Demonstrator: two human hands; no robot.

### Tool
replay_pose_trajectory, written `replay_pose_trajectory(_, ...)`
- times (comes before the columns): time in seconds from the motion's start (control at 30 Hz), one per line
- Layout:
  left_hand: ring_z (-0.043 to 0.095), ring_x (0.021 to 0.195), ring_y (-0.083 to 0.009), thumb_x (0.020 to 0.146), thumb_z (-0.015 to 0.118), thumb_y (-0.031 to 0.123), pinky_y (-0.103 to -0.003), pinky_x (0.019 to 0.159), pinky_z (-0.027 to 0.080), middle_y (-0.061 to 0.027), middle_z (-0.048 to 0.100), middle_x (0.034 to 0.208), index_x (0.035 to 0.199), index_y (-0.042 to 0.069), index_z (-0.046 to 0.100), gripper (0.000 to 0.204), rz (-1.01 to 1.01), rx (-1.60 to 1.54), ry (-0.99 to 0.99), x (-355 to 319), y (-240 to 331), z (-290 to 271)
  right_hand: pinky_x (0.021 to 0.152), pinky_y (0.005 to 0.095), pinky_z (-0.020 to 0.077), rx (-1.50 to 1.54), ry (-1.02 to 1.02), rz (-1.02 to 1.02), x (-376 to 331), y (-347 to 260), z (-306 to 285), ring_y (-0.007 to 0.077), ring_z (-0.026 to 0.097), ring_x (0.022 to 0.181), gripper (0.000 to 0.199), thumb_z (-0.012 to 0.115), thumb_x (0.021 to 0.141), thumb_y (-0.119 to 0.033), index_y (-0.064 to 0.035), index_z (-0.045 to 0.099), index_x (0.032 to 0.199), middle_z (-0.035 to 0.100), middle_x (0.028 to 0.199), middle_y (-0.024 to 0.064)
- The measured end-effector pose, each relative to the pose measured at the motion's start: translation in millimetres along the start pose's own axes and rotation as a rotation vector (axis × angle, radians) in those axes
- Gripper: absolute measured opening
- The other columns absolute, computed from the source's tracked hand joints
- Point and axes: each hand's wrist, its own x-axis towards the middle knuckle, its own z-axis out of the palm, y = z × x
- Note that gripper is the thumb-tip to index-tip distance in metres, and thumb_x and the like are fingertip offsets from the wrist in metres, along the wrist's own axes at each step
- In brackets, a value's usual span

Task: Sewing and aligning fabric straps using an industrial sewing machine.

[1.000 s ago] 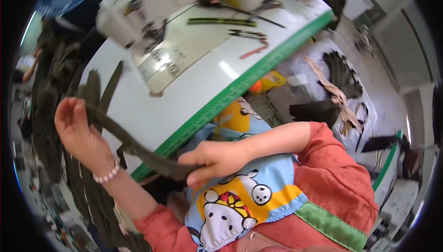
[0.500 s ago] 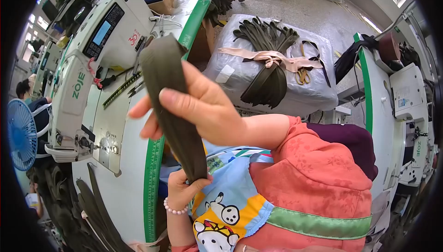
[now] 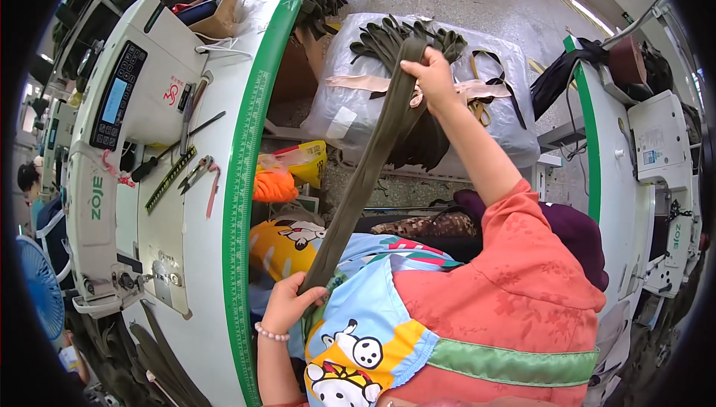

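Sewing workshop: green-edged table (image 3: 212, 258) at left, plastic-wrapped bale (image 3: 503, 137) beyond. Olive fabric strap (image 3: 364, 176) is stretched diagonally, gripped near by the left hand (image 3: 289, 306), far by the right hand (image 3: 432, 79). Since the earlier frame, the right hand has been moved farther out.

White counter (image 3: 209, 258), green edge, carries sewing machine (image 3: 97, 176). Just right of the machine: yellow-black ruler (image 3: 171, 181), snips (image 3: 195, 174), pink strip (image 3: 213, 192), screwdriver (image 3: 145, 168). By its panel end: cardboard box (image 3: 220, 18), white cable (image 3: 224, 50). Well right of it: plastic-wrapped bale (image 3: 488, 139), dark green bundle (image 3: 380, 43) on top, pink tie (image 3: 358, 83) around.
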Motion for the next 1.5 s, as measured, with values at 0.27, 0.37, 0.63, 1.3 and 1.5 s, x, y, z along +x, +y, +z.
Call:
replay_pose_trajectory(0.27, 0.066, 0.092, -0.0146, 0.096, 0.052, 0.006, -0.027, 0.08, 0.053, -0.0093, 0.067, 0.109, 0.122, 0.0, 0.053, 0.026, 0.039, -0.366, -0.22, 143.0, 52.2, 37.9, 0.073, 0.0353, 0.0545, 0.464, 0.019, 0.076, 151.9, 46.0, -80.6, 0.021, 0.065, 0.08, 0.015, 0.065, 0.086, -0.004, -0.003, 0.063, 0.101, 0.067, 0.088, 0.0083)
replay_pose_trajectory(0.37, 0.066, 0.093, -0.0157, 0.097, 0.051, 0.008, -0.028, 0.081, 0.053, -0.0091, 0.066, 0.111, 0.123, 0.001, 0.052, 0.027, -0.063, -0.477, -0.246, 172.7, 52.4, 67.6, 0.073, 0.0364, 0.054, 0.396, 0.147, 0.46, 150.6, 121.1, -95.2, 0.0223, 0.065, 0.08, 0.02, 0.065, 0.086, -0.004, 0.0001, 0.06, 0.105, 0.067, 0.093, 0.0104)
replay_pose_trajectory(0.63, 0.064, 0.09, -0.0112, 0.096, 0.055, 0.01, -0.025, 0.079, 0.051, -0.0061, 0.067, 0.107, 0.117, 0.001, 0.058, 0.023, -0.065, -0.388, -0.356, 196.2, 11.0, 93.3, 0.078, 0.034, 0.0541, -0.071, 0.351, 0.311, 124.1, 181.6, -96.6, 0.0211, 0.064, 0.091, 0.044, 0.07, 0.078, 0.005, 0.0022, 0.054, 0.119, 0.065, 0.107, 0.0145)
replay_pose_trajectory(1.3, 0.065, 0.084, -0.0093, 0.086, 0.07, 0.007, -0.025, 0.076, 0.052, -0.0041, 0.07, 0.096, 0.113, -0.001, 0.059, 0.031, -0.015, 0.031, -0.368, 207.8, -8.5, 109.9, 0.083, 0.0296, 0.052, -0.293, 0.322, 0.117, 101.3, 160.7, -76.8, 0.0192, 0.062, 0.099, 0.043, 0.068, 0.079, 0.002, 0.0003, 0.056, 0.12, 0.062, 0.114, 0.0127)
replay_pose_trajectory(1.5, 0.064, 0.1, -0.0167, 0.087, 0.068, 0.011, -0.03, 0.087, 0.051, -0.0111, 0.066, 0.115, 0.127, -0.001, 0.052, 0.045, 0.024, 0.198, -0.402, 212.8, -14.6, 115.0, 0.106, 0.0439, 0.0339, -0.895, 0.198, -0.28, -2.2, 152.1, -53.2, 0.0336, 0.044, 0.128, 0.038, 0.063, 0.087, -0.018, -0.0054, 0.058, 0.122, 0.05, 0.136, 0.0159)
